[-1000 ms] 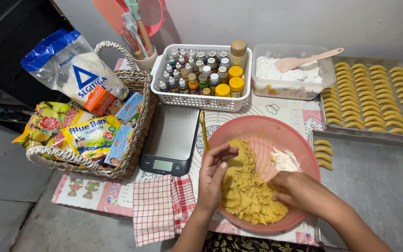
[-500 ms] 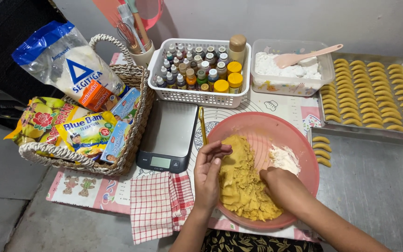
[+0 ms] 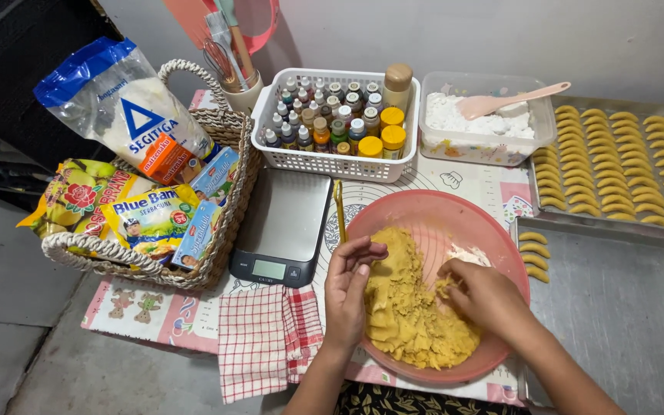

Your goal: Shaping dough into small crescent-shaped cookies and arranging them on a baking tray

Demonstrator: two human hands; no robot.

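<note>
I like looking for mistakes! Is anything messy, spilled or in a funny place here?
Nothing is spilled or broken. One small oddity: a patch of white flour sits unmixed in the pink bowl beside the yellow dough. The right hand digs into the dough; the left hand rests at its edge.

Crowded worktop, with open room only at the near right and near left

The pink bowl fills the middle, and both hands sit in it, so the left hand and right hand block its near rim. Just left of the bowl stands the kitchen scale, touching the wicker basket of packets; a yellow stick lies in the narrow gap between scale and bowl. Behind, the white basket of bottles and the flour tub close the far side. To the right, the tray of crescent cookies is full, while the steel tray in front of it is bare but for three pieces at its left edge. The checked cloth lies flat at the near left.
</note>
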